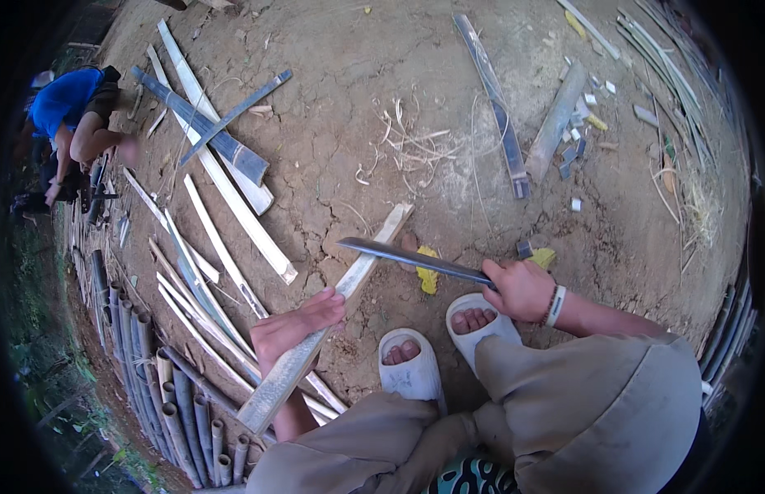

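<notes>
My left hand (298,326) is closed around a pale split bamboo strip (285,380), which slants from beside my left leg up to the ground ahead of my feet. In my right hand (520,288) is a long dark machete (432,262), its handle hidden in my fist. The blade points left and crosses the strip near its far end; whether it touches the strip I cannot tell. A yellow leaf (428,270) lies on the ground just beyond the blade.
Split bamboo strips (226,210) lie to the left, above a pile of bamboo poles (172,403). Thin shavings (403,144) are scattered ahead, with bamboo slats (502,115) farther right. A person in a blue shirt (65,99) crouches at the far left. My sandals (411,375) are close below the blade.
</notes>
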Demonstrator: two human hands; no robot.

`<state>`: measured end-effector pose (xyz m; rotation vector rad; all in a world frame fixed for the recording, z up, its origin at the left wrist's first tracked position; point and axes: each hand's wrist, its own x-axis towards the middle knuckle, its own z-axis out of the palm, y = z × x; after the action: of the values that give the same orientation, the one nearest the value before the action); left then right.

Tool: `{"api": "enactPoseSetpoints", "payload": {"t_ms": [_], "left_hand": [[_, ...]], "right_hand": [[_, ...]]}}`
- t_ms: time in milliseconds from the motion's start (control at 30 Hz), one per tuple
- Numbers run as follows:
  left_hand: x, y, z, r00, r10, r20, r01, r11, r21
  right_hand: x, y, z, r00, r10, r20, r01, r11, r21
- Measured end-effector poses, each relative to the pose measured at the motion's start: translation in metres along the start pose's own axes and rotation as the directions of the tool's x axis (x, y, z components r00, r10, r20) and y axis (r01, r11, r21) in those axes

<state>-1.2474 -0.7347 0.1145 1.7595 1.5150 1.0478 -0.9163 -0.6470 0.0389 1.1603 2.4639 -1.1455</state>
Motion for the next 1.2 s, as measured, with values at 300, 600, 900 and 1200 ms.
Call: {"api": "enactPoseSetpoints", "payload": {"t_ms": [300,600,900,1200], "left_hand": [[0.004,0.026,-0.014,0.979,-0.137,0.151,0.138,0.99,0.003],[0.002,0.034,-0.024,0.894,-0.09,0.439,0.041,0.992,0.119],[0.02,0.022,-0.014,0.902,-0.035,0.43,-0.008,0.995,0.097],[0.022,0.019,-0.017,0.874,-0.005,0.486,-0.053,0.993,0.105]], "right_hand": [[-0.006,-0.032,-0.014,0.978,-0.206,-0.022,0.207,0.969,0.136],[0.013,-0.02,-0.026,0.992,-0.113,0.059,0.109,0.992,0.067],[0.021,0.0,-0.017,0.998,0.035,0.048,-0.036,0.999,0.021],[0.04,0.032,-0.016,0.98,0.194,0.034,-0.192,0.98,-0.056]]}}
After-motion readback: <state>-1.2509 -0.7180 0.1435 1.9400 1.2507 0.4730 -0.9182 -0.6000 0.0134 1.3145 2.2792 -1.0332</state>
